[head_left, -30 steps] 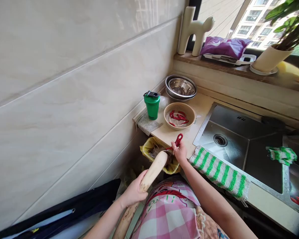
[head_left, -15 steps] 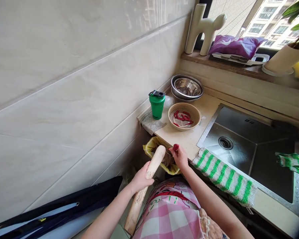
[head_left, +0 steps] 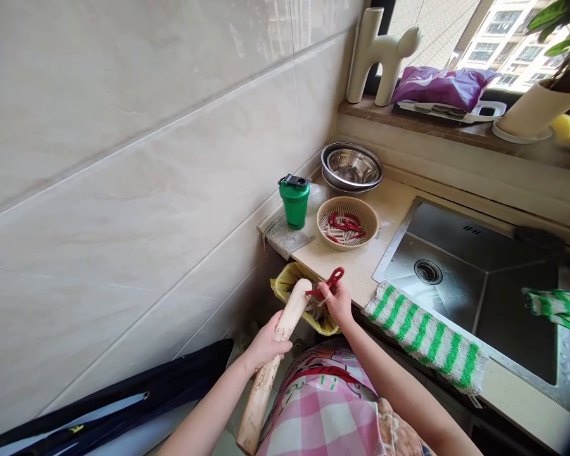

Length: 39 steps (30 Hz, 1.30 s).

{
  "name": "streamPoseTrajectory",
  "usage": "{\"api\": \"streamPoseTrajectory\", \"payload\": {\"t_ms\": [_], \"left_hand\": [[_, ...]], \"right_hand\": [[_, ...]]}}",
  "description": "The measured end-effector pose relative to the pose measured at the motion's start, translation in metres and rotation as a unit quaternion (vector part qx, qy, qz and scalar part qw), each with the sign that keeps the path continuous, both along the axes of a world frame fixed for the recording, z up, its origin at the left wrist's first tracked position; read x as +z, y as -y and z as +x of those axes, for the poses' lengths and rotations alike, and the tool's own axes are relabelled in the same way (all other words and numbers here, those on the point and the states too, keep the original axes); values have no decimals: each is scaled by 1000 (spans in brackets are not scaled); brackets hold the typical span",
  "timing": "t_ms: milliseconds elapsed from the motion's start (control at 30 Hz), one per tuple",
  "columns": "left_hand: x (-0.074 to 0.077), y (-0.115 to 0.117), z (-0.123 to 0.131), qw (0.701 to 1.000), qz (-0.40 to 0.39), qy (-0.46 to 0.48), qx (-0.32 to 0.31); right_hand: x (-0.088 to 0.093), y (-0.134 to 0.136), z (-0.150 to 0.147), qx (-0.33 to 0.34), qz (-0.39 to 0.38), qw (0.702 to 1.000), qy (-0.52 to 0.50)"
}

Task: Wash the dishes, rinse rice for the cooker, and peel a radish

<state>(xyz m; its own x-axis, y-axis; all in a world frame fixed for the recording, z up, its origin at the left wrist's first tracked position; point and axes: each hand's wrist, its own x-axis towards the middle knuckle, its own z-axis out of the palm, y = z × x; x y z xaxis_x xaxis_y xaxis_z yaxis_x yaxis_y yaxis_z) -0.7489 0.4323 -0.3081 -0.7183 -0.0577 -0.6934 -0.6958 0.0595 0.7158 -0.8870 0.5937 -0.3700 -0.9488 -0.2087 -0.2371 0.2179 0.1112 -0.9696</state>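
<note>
A long pale root vegetable point(head_left: 292, 313), peeled near its top and brown-specked lower down, slants over the floor side of the counter. My left hand point(head_left: 267, 345) is wrapped round its middle. My right hand point(head_left: 337, 304) grips a red peeler point(head_left: 335, 277), whose head touches the vegetable's upper end. Below both hands a bin with a yellow liner point(head_left: 280, 285) holds peelings, partly hidden by the vegetable and my right hand.
On the counter point(head_left: 361, 272) are a green cup point(head_left: 295, 204), a beige basket of red chillies point(head_left: 322, 228) and stacked steel bowls point(head_left: 351, 168). A striped cloth point(head_left: 427, 335) lies before the sink point(head_left: 456, 253). A tiled wall point(head_left: 147, 158) stands left.
The red peeler has turned in my right hand and now reaches the vegetable's top end, its handle showing more. My left hand keeps its hold. The view has shifted slightly.
</note>
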Motion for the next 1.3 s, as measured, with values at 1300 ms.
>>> {"api": "streamPoseTrajectory", "payload": {"t_ms": [1300], "left_hand": [[17, 6, 23, 985, -97, -58, -130]], "right_hand": [[-11, -8, -27, -117, -88, 976, 160]]}}
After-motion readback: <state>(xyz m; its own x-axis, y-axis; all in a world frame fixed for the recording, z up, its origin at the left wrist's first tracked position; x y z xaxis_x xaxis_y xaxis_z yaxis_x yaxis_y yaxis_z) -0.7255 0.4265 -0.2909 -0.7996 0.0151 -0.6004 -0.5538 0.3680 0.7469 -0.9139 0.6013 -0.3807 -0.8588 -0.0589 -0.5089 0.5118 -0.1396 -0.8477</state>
